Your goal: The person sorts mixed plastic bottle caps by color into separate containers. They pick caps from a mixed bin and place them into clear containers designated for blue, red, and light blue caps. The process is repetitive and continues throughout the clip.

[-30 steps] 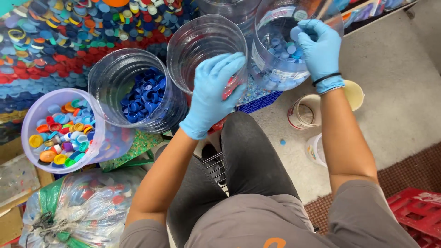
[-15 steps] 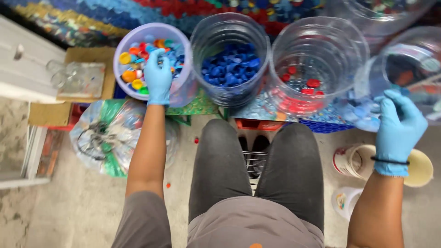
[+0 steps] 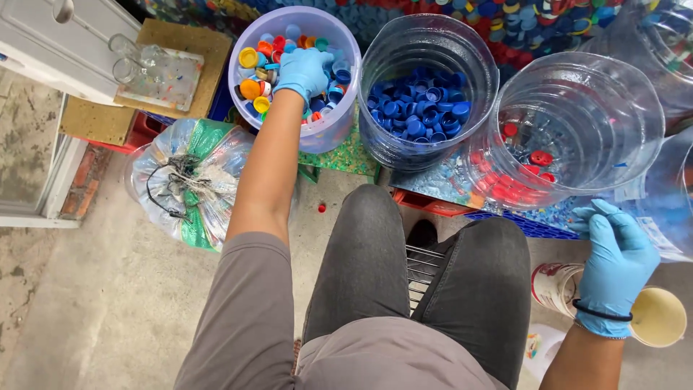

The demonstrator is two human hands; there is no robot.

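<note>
Left hand (image 3: 304, 70) is down inside the tub of mixed-colour caps (image 3: 268, 65), fingers curled into the pile, can't tell if it's actually got 1. Right hand (image 3: 613, 263) hangs loose and empty, fingers spread, just beside the clear jar of red caps (image 3: 570, 130)

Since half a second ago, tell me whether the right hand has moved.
Yes. The right hand has dropped away from the clear jar it was level with; it now hangs open below the red-cap jar, beside the cream cup.
</note>
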